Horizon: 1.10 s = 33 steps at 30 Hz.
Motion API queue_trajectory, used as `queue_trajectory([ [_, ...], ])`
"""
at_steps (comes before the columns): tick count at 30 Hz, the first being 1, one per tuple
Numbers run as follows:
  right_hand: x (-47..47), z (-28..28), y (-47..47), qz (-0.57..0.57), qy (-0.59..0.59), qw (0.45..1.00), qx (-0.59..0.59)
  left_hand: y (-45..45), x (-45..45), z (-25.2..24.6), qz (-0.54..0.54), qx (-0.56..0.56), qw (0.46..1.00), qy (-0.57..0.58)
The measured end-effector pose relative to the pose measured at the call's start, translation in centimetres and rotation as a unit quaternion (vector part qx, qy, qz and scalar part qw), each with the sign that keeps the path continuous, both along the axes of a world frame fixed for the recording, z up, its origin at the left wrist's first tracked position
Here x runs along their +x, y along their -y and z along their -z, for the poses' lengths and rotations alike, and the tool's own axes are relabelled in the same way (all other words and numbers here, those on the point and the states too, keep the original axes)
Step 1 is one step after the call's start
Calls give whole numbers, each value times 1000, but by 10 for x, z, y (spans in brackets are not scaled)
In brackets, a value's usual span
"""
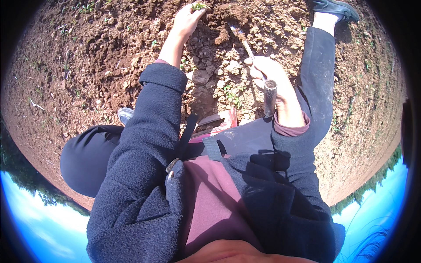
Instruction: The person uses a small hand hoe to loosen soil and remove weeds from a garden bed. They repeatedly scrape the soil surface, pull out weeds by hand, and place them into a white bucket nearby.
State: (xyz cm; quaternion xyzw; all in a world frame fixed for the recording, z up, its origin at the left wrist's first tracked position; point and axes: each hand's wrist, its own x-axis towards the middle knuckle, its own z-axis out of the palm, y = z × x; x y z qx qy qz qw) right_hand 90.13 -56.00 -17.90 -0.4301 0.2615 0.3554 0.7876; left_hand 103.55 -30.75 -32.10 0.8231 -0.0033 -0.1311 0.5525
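My left hand (pixel 189 20) is at the top middle, its fingers closed on a small green plant (pixel 198 6) just over the reddish-brown soil. My right hand (pixel 270 73) grips a metal hand tool (pixel 245 44) with a thin, soil-coated shaft. The tool's upper end points away, up and to the left, and touches loosened clods; its tip is hard to make out in the soil. Its tubular, rusty metal end (pixel 270 95) sticks out of the right hand toward my wrist.
Cloddy soil (pixel 108 65) with small weeds (pixel 233 97) spreads all around. My bent left knee (pixel 88 161) and outstretched right leg (pixel 317 65) flank the work spot. A red and white object (pixel 227 120) lies beneath me, partly hidden. Trees (pixel 23 177) line the field's edge.
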Motion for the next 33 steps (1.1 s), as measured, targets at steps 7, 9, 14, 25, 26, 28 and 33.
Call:
queue_trajectory([
  [7, 0, -14, -6, 6, 10, 1000, -13, 1, 6, -26, -158, -366, 896, -197],
  [9, 0, -15, -7, 8, 16, 1000, -11, 0, 6, -36, -151, -376, 889, -214],
  [14, 2, -7, -4, 11, 17, 1000, 22, 16, -2, -54, -64, -204, 958, -190],
  [25, 0, 11, -5, -22, 42, 998, -33, 42, -11, -52, 4, -103, 993, -55],
  [26, 0, 11, -5, -27, 47, 998, -36, 41, -10, -52, -29, -148, 983, -108],
  [28, 1, 10, -5, -28, 43, 998, -35, 37, -8, -52, -53, -175, 981, -60],
  [33, 0, 6, -7, -14, 19, 999, -47, 27, -5, -50, -77, -271, 948, -147],
])
